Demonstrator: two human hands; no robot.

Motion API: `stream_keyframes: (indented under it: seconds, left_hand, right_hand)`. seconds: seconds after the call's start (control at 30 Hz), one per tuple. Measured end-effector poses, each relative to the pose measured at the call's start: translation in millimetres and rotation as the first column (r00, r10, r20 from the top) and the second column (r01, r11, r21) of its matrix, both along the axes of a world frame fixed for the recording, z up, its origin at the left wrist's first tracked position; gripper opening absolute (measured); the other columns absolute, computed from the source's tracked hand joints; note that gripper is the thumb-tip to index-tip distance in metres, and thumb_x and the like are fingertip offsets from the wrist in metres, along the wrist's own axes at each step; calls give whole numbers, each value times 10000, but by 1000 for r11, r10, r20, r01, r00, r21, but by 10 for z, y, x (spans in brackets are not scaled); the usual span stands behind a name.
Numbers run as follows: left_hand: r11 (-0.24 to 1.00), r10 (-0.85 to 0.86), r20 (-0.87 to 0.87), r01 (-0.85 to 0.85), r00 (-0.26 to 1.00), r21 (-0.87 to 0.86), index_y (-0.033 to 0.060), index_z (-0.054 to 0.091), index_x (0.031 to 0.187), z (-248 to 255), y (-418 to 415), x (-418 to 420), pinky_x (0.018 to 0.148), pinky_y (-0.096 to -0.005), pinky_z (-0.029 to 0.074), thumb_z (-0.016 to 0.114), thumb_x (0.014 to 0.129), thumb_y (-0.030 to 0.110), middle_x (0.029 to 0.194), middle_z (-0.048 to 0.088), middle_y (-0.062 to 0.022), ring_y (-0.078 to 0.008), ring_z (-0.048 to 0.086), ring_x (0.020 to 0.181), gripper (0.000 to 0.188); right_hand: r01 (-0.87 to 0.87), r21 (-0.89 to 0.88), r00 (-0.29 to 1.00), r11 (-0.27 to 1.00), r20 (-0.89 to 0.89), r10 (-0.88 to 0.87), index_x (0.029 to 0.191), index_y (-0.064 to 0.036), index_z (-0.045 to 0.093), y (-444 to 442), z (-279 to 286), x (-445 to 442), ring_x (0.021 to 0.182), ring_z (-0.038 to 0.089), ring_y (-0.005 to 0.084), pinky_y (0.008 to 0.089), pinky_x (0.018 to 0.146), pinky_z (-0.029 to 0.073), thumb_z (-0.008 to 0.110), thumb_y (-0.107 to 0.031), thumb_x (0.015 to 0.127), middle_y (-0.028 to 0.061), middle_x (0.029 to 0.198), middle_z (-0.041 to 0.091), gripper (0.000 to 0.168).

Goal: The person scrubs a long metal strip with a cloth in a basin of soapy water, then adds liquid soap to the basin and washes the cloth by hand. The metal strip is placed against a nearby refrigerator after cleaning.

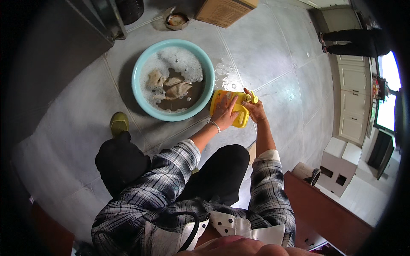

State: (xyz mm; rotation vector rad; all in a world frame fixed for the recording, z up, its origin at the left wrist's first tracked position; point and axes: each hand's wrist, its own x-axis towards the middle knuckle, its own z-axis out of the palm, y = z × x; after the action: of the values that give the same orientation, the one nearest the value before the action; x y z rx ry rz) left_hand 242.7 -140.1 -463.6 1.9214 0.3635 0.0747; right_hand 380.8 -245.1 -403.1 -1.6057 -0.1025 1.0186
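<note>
My left hand [225,112] lies on the side of a yellow plastic jug [241,108] with a handle and an orange label, gripping it. The jug is tipped on its side, its mouth pointing right. At that end my right hand [254,108] holds the yellow cap [254,97], which looks to be off the mouth or hanging beside it. Just left of the jug stands a round light-blue basin [136,80] of murky water with white suds [182,60]. Wet beige cloth [177,90] lies partly under the water in it.
Spilled suds [229,84] wet the grey tiles between basin and jug. Beyond the basin are a cardboard box [224,12] and a bowl in a plastic bag [176,20]. A person in dark trousers [352,43] stands at white cabinets [354,99]. My green shoe [119,122] is near the basin.
</note>
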Motion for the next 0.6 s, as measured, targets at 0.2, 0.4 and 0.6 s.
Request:
stream_keyframes:
  seconds: [0.2, 0.4, 0.6]
  left_hand:
    - [935, -224, -389, 84, 893, -345, 152, 508, 1277, 318, 974, 40, 967, -410, 406, 632, 761, 251, 1309, 475, -184, -355, 446, 1217, 540]
    - [740, 613, -336, -371, 715, 561, 231, 548, 1210, 248, 1733, -331, 920, -640, 337, 712, 701, 375, 1461, 253, -114, -481, 221, 1295, 554]
    - [865, 430, -369, -260, 824, 429, 178, 599, 1117, -418, 1786, -574, 788, -482, 513, 683, 713, 145, 1239, 504, -168, -429, 518, 1098, 414]
  right_hand:
    - [-229, -354, 887, 907, 308, 344, 1298, -52, 519, 259, 83, -143, 958, 606, 140, 279, 855, 488, 721, -58, 775, 55, 1090, 646, 561]
    - [-147, -612, 776, 778, 416, 474, 1280, -93, 539, 356, 310, -278, 950, 651, 218, 345, 852, 501, 728, -136, 728, 129, 1006, 682, 585]
    - [-92, -512, 724, 854, 554, 410, 1283, -68, 531, 357, 576, -347, 1071, 601, 305, 354, 917, 464, 520, -69, 806, 204, 1175, 607, 477]
